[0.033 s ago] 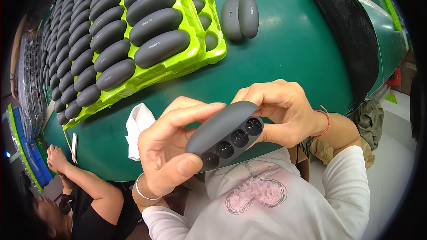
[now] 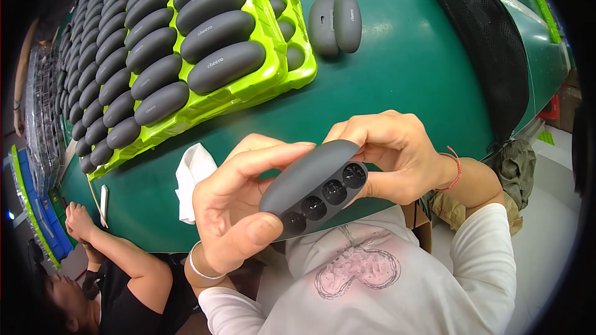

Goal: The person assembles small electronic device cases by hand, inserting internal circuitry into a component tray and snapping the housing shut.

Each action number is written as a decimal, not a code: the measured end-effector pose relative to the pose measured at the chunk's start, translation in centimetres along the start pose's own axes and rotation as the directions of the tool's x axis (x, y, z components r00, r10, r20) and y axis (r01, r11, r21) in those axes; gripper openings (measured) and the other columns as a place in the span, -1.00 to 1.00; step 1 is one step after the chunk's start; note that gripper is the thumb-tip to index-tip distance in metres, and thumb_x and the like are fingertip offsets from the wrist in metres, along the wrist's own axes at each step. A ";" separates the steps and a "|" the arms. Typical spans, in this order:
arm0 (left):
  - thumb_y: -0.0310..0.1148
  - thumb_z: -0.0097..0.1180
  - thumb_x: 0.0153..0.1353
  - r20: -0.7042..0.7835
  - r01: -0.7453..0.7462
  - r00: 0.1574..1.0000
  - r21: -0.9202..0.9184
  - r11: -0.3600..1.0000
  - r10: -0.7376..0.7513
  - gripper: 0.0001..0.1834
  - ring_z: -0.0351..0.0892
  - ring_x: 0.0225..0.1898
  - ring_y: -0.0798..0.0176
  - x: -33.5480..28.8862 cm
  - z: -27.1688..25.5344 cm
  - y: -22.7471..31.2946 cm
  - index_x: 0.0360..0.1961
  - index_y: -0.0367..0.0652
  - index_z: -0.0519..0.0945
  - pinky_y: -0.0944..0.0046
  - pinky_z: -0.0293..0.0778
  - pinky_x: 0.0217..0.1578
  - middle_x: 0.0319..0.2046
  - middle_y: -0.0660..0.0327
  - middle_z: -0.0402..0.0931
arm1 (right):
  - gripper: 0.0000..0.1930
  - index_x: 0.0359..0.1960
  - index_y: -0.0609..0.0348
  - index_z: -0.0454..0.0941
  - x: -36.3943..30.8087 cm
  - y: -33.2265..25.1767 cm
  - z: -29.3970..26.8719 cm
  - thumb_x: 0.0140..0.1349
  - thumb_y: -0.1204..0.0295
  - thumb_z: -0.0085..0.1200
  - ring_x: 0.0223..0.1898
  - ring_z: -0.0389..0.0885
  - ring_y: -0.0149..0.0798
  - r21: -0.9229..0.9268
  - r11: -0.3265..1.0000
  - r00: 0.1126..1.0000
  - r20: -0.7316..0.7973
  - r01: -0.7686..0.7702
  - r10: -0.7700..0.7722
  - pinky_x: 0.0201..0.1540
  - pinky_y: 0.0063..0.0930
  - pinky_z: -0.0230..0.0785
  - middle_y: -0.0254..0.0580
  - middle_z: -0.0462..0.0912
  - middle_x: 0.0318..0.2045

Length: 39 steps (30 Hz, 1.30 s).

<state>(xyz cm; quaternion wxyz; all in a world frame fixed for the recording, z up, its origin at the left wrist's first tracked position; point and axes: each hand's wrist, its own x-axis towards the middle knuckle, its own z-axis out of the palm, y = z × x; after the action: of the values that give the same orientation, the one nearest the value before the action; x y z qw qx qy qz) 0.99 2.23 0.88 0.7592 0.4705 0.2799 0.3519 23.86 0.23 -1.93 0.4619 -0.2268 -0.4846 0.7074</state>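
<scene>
So, closest to the camera there's a dark grey oval case point(image 2: 305, 177), held up over the near edge of the table, with a row of four glossy black rounds point(image 2: 334, 192) showing along one side. The left hand point(image 2: 226, 205) has its left end between thumb and fingers, and the right hand point(image 2: 394, 158) is pinching the other end. Honestly, next to nothing has changed since the frame before: same grip, same tilt, so I'd call it a steady two-handed hold, nothing being set down. Just past the left hand is a white cloth point(image 2: 191, 183); farther out, a bright green tray point(image 2: 273, 77) full of grey pods point(image 2: 226, 68), then a two-lobed grey piece point(image 2: 346, 25) on the green table point(image 2: 397, 80).
</scene>
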 end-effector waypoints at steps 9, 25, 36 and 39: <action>-0.11 0.21 0.24 -0.172 0.043 0.985 0.077 0.996 -0.029 -0.35 0.48 -0.11 0.29 0.0 0.4 0.3 0.13 -0.48 0.47 0.32 0.42 -0.05 -0.12 0.09 0.48 | -0.74 -0.14 0.42 0.52 0.2 0.0 0.4 0.12 0.73 0.22 -0.11 0.65 -0.33 0.003 0.997 0.995 -0.063 -0.080 0.080 0.04 -0.44 0.55 -0.16 0.57 -0.22; -0.18 -0.18 0.44 -0.071 -0.195 0.974 0.214 0.957 0.215 -0.49 0.53 -0.02 0.09 0.4 -0.2 -0.8 0.05 -0.48 0.54 0.19 0.41 0.07 -0.01 -0.14 0.54 | -0.79 -0.26 0.30 0.53 0.2 -0.4 0.4 0.12 0.57 0.31 -0.17 0.70 -0.32 -0.187 0.966 0.956 -0.264 -0.180 0.127 -0.06 -0.47 0.57 -0.14 0.70 -0.28; -0.60 0.33 0.09 -0.106 -0.031 0.993 0.248 0.968 0.059 -0.45 0.60 -0.16 0.30 0.8 0.9 -0.9 0.13 -0.43 0.47 0.34 0.54 -0.14 -0.16 0.09 0.57 | -0.74 -0.17 0.32 0.50 0.2 -0.2 0.7 0.21 0.46 0.27 -0.30 0.66 -0.42 -0.336 0.941 0.967 -0.247 -0.030 -0.057 -0.23 -0.52 0.56 -0.21 0.65 -0.37; -0.63 0.35 0.03 -0.053 -0.072 0.994 0.283 0.956 0.091 -0.46 0.61 -0.16 0.28 0.6 0.8 -1.2 0.09 -0.42 0.50 0.33 0.55 -0.15 -0.17 0.10 0.57 | -0.72 -0.10 0.31 0.47 0.1 0.1 1.1 0.24 0.45 0.24 -0.32 0.64 -0.45 -0.143 0.990 0.949 -0.313 0.001 -0.046 -0.27 -0.56 0.52 -0.21 0.66 -0.38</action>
<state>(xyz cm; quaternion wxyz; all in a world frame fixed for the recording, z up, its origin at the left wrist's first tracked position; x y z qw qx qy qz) 2.30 1.96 0.06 0.6600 0.5728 0.3321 0.3550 22.96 -0.18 -1.55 0.5247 -0.3629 -0.4561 0.6204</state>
